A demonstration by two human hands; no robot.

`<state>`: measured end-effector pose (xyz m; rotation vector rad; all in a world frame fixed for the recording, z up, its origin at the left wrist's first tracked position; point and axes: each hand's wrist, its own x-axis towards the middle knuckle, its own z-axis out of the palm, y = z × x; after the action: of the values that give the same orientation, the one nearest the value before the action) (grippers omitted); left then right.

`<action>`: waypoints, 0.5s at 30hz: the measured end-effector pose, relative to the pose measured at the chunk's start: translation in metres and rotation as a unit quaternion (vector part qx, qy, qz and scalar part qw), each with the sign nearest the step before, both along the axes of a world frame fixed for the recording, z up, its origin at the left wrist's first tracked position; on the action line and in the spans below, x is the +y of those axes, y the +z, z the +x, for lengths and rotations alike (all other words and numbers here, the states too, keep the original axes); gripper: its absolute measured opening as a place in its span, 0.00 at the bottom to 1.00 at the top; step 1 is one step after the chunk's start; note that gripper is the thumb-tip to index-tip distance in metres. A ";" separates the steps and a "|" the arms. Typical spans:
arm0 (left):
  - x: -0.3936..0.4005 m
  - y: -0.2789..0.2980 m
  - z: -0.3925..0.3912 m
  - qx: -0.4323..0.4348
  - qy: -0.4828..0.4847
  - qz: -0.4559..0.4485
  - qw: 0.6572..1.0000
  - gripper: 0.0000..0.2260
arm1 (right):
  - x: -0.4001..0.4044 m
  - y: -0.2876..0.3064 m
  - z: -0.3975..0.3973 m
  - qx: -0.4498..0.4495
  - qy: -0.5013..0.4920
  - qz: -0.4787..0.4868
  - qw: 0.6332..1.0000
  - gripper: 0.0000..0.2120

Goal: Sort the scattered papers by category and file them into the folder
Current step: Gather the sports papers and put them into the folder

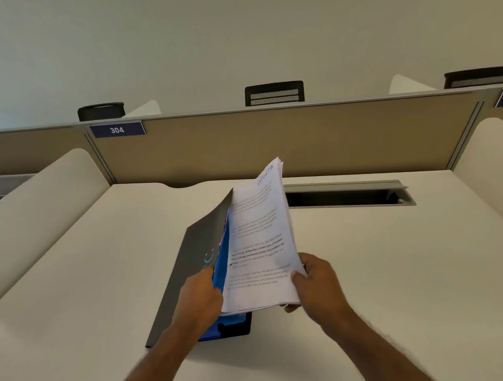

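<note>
A dark grey folder point(187, 270) with blue inner pockets lies open on the white desk point(396, 269), its cover raised at a slant. A stack of printed white papers point(259, 240) stands tilted up beside the cover, with blue handwriting near its top corner. My left hand point(202, 296) grips the folder's blue inner edge at the stack's lower left. My right hand point(311, 278) pinches the stack's lower right corner, thumb on the front sheet. The lower part of the folder is hidden behind the papers and my left hand.
A tan partition point(271, 142) with a blue sign reading 304 point(117, 130) closes off the desk's far side. An open cable tray slot point(348, 197) sits at the back right. White curved side dividers point(48, 202) flank the desk. Black chair backs point(273, 93) show beyond the partition.
</note>
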<state>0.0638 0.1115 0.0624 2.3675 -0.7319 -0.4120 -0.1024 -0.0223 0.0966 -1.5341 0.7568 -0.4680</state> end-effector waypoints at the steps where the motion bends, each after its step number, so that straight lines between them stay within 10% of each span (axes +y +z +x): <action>1: -0.002 0.001 -0.002 -0.005 0.003 -0.002 1.000 0.04 | 0.004 -0.001 0.002 0.011 0.002 -0.008 1.000 0.10; 15: -0.017 0.010 -0.017 -0.011 0.003 0.011 1.000 0.01 | 0.007 0.007 -0.007 0.057 0.016 -0.055 0.997 0.06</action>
<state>0.0465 0.0948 0.0721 2.3972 -0.7342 -0.3950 -0.1096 -0.0149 0.1041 -1.6855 0.8043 -0.4056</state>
